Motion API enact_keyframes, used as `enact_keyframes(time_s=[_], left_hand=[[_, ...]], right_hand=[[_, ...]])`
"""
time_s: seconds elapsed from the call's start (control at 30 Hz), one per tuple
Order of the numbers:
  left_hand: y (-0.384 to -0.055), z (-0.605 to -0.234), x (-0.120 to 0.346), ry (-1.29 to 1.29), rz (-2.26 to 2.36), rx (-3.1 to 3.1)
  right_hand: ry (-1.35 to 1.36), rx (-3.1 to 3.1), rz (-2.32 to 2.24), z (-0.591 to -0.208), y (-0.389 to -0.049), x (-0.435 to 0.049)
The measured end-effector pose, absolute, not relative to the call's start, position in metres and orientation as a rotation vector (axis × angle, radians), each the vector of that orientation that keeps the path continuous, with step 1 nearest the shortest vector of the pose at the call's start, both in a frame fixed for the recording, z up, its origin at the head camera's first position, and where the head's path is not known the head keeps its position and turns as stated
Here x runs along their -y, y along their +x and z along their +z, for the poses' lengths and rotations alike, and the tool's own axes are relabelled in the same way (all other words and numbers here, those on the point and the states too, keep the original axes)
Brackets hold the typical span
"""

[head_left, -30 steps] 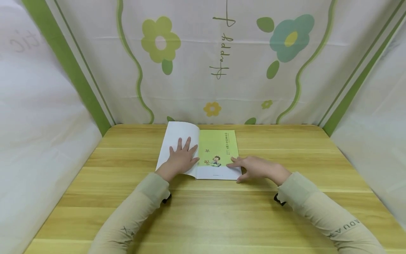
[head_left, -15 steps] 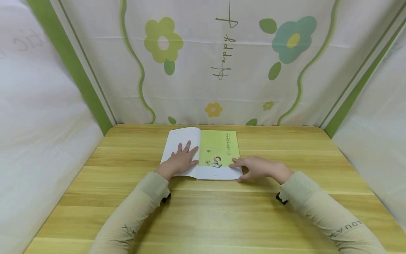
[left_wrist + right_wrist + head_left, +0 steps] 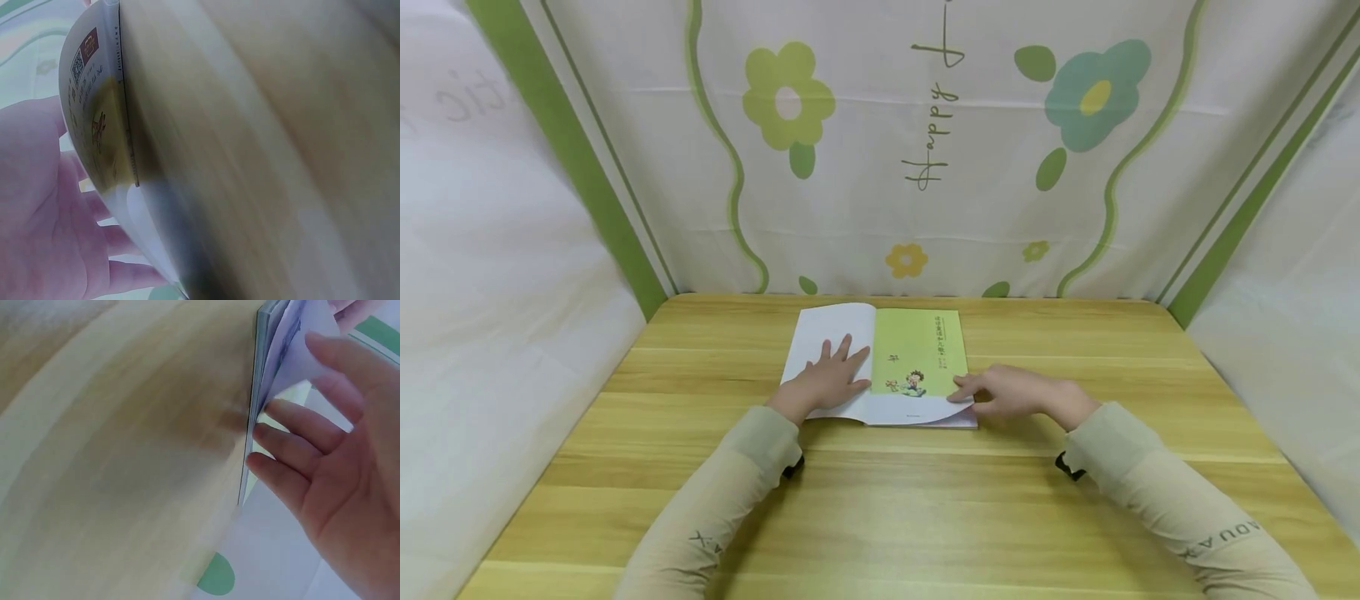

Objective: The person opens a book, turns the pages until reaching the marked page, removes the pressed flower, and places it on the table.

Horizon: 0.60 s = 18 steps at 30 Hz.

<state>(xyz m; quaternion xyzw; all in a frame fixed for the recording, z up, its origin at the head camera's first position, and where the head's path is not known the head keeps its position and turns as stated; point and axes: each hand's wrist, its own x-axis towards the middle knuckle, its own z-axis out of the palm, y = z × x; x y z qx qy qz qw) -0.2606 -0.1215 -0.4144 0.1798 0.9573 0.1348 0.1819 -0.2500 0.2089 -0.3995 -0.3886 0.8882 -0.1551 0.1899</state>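
Observation:
An open book [image 3: 917,346] lies on the wooden table. Its right side shows a light green title page with a cartoon child and a white lower band; its left side is blank white. Fingers spread, my left hand [image 3: 823,382] presses on the white left side. The left wrist view shows the curved outer cover [image 3: 97,125] with a square code, beside the left palm. At the lower right corner, my right hand [image 3: 1011,390] pinches the title page [image 3: 303,356] between thumb and index finger. That corner curls up from the pages beneath.
The table [image 3: 887,517] reaches back to a white cloth [image 3: 865,208] printed with flowers and lettering. More white cloth hangs at both sides, with green bands at the corners.
The right hand has lifted the lower right corner of the title page, showing the page underneath. The left side of the book has been pressed flatter under the left hand.

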Motion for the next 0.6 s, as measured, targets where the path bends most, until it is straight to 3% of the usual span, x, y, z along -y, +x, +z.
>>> enact_keyframes(time_s=[0.6], left_hand=[[-0.2612,-0.4137,0.1239,0.534,0.379,-2.691]], right_hand=[[-1.127,-2.701,-0.578,-0.3951,-0.2530,-0.2065]])
